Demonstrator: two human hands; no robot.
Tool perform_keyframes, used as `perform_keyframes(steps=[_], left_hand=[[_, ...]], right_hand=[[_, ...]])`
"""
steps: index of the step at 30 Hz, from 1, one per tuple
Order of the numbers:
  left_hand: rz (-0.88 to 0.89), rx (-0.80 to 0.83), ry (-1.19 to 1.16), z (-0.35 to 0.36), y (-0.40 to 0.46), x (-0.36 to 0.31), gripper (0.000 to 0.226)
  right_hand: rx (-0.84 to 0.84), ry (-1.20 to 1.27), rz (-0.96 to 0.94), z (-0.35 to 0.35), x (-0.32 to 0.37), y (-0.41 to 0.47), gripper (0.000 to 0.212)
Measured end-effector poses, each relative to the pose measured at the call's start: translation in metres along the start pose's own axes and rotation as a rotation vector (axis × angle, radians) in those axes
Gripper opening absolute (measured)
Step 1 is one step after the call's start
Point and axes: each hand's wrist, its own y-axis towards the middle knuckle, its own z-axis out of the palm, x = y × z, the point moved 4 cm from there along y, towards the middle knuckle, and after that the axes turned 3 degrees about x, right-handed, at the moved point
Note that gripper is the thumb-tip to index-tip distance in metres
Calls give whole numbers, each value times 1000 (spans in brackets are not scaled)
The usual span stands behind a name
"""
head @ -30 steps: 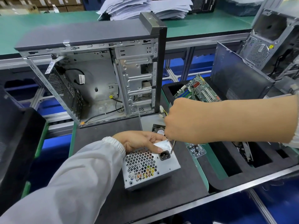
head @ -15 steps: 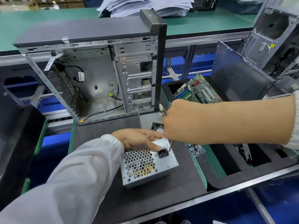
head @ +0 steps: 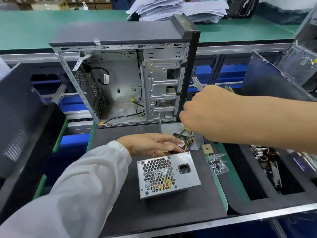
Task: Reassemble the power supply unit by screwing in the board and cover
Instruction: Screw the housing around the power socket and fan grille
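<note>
1. far left there's a dark slab (head: 25, 117) leaning at the bench edge, matte, with a perforated patch low down. not part of the job, but a stray elbow looks like it could tip it

2. the left hand (head: 151, 145), in a white sleeve with a ribbed cuff, lies fairly flat with fingers stretched out toward the far top edge of the power supply (head: 169, 175). it isn't curled round anything, more resting and steadying. if it eases off while the tool pushes down, i reckon the box skates on the mat (head: 120, 194)

3. the power supply sits on that black mat, near the front edge of the bench, honeycomb grille and black socket facing up. bare dull sheet metal, boxy, sharp folded edges, so fingers could get nicked

4. behind it stands the open pc case (head: 130, 79), grey stamped steel, gutted apart from a few loose cables

5. the right hand (head: 205, 114) is fisted round a screwdriver (head: 179, 134), thin shaft angled down at the fan (head: 181, 143) and wire bundle. can't see the tip clearly. a slip there could stab a wire or chew up a screw head

6. small clear bag of parts (head: 217, 164) lies just right of the box, right at the mat's edge, easy to knock off

7. right side is black foam trays (head: 257, 194) with cut-outs
</note>
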Motion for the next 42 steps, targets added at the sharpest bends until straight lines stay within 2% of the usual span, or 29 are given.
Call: perform_keyframes(steps=[2, 5, 6, 9, 12, 18, 22, 28, 38, 40, 42], left_hand=[[2, -201, 53, -23, -28, 12, 34], [-31, -668, 202, -55, -79, 54, 8], [-58, -783, 230, -60, -93, 72, 6], [-196, -969, 236, -58, -121, 125, 9], [-270, -1077, 255, -53, -126, 154, 16], [-309, -1102, 394, -54, -105, 163, 21], [-304, -1037, 484, -55, -102, 160, 28], [-319, -970, 555, -52, -96, 154, 9], [-433, -952, 708, -45, -86, 152, 9], [-396, -1021, 658, -44, -90, 146, 10], [-159, -1217, 362, -44, -100, 129, 14]], right_hand=[[-71, 71, 26, 0, 1, 13, 24], [-81, 294, -15, 21, 31, 44, 19], [-65, 405, -27, 30, 44, 55, 20], [5, 681, -32, 54, 80, 78, 26], [-35, 721, -71, 63, 98, 87, 24], [-77, 656, -79, 62, 93, 97, 23], [-70, 631, -74, 68, 91, 94, 25], [-83, 643, -62, 73, 84, 87, 23], [-64, 631, -10, 73, 75, 72, 24], [-69, 647, -9, 74, 71, 69, 23], [-81, 666, 12, 75, 64, 65, 25]])
